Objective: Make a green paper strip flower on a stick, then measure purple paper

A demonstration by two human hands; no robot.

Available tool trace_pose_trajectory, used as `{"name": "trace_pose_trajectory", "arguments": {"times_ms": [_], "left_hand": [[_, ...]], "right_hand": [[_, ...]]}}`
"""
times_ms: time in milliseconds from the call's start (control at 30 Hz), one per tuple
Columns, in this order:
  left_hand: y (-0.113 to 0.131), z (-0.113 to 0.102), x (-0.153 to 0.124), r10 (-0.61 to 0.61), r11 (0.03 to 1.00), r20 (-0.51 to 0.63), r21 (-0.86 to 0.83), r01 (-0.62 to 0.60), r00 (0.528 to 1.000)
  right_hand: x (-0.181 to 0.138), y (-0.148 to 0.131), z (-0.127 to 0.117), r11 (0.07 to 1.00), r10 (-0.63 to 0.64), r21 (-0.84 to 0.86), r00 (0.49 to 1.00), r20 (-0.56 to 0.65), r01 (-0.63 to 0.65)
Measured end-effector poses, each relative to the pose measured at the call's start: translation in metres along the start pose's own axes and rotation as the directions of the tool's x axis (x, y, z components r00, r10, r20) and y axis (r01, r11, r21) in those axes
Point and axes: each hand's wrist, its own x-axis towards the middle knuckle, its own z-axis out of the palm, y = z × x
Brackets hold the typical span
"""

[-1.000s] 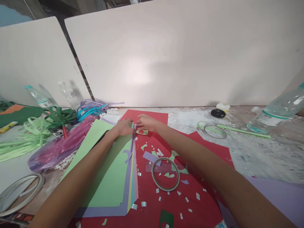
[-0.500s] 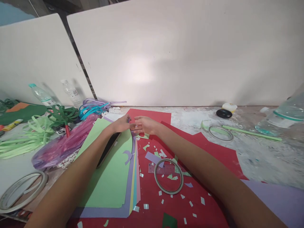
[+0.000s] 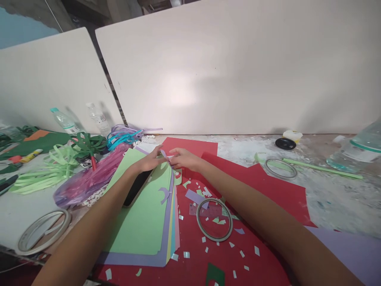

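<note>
My left hand point(image 3: 150, 159) is over the top of the stacked coloured paper sheets point(image 3: 139, 226), fingers pinched at a small purple paper piece point(image 3: 163, 153). Facing it, my right hand point(image 3: 186, 159) has its fingertips closed on the other side of that same piece. Fingers partly hide the piece, so its full shape does not show. Beneath my left forearm, a black phone point(image 3: 137, 187) lies on the top green sheet. A purple paper crescent point(image 3: 164, 195) rests at the sheets' right edge. Close under my right hand is a light green cutout point(image 3: 177, 176).
A tape roll point(image 3: 199, 228) lies among paper scraps on red paper point(image 3: 190, 274). Another tape roll point(image 3: 20, 240) is at left, beside a pink plastic bag point(image 3: 80, 184) and green paper fringes point(image 3: 50, 169). Bottles stand at the back left; a large bottle point(image 3: 357, 149) is at right.
My hands have drawn slightly apart, and more of the purple piece shows between them. The fingers of my right hand have curled in. The whole view has shifted a little.
</note>
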Motion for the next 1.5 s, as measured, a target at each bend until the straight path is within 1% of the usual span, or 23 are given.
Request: {"name": "trace_pose_trajectory", "arguments": {"times_ms": [133,200,267,400,600,733,867,1033,1167,1267,1333,1400,1500], "left_hand": [[-0.001,0.006,0.000,0.017,0.999,-0.026,-0.029,-0.017,1.000],[0.000,0.008,0.001,0.017,0.999,-0.060,-0.032,-0.019,0.998],[0.002,0.010,0.001,0.018,0.999,-0.096,-0.033,-0.021,0.995],[0.004,0.012,0.003,0.026,0.999,-0.150,-0.032,-0.031,0.988],[0.002,0.011,0.005,0.014,0.999,-0.194,-0.042,-0.023,0.981],[-0.001,0.012,0.007,0.002,0.999,-0.203,-0.047,-0.012,0.979],[-0.002,0.012,0.009,0.000,0.999,-0.207,-0.047,-0.010,0.978],[-0.002,0.010,0.008,0.028,0.999,-0.208,-0.034,-0.036,0.978],[-0.001,0.009,0.006,0.071,0.997,-0.227,-0.016,-0.076,0.971],[0.000,0.010,0.005,0.121,0.992,-0.272,0.003,-0.125,0.955],[0.001,0.011,0.006,0.159,0.987,-0.306,0.018,-0.161,0.939],[0.001,0.013,0.006,0.183,0.983,-0.343,0.036,-0.182,0.921],[0.001,0.015,0.007,0.189,0.982,-0.394,0.063,-0.179,0.899]], "right_hand": [[0.001,0.008,0.008,0.986,-0.046,-0.167,0.995,-0.085,0.031],[0.002,0.011,0.009,0.977,-0.050,-0.213,0.995,-0.085,0.031],[0.004,0.012,0.008,0.972,-0.045,-0.232,0.997,-0.059,0.031],[0.002,0.011,0.006,0.979,-0.035,-0.202,0.999,-0.009,0.032],[-0.002,0.008,0.008,0.995,-0.020,-0.091,0.997,0.069,0.026],[0.000,0.010,0.007,0.999,-0.008,-0.043,0.997,0.071,0.011],[-0.001,0.008,0.009,0.999,-0.007,-0.049,0.999,0.044,0.010],[-0.003,0.007,0.011,0.988,-0.008,-0.153,1.000,0.022,0.011],[-0.003,0.008,0.011,0.952,0.045,-0.304,0.999,-0.005,-0.045],[-0.004,0.008,0.013,0.904,0.080,-0.418,0.996,-0.043,-0.090],[-0.005,0.009,0.016,0.872,0.078,-0.479,0.995,-0.067,-0.101],[-0.004,0.009,0.018,0.845,0.059,-0.526,0.995,-0.086,-0.095],[-0.002,0.010,0.020,0.813,0.010,-0.577,0.994,-0.107,-0.070]]}}
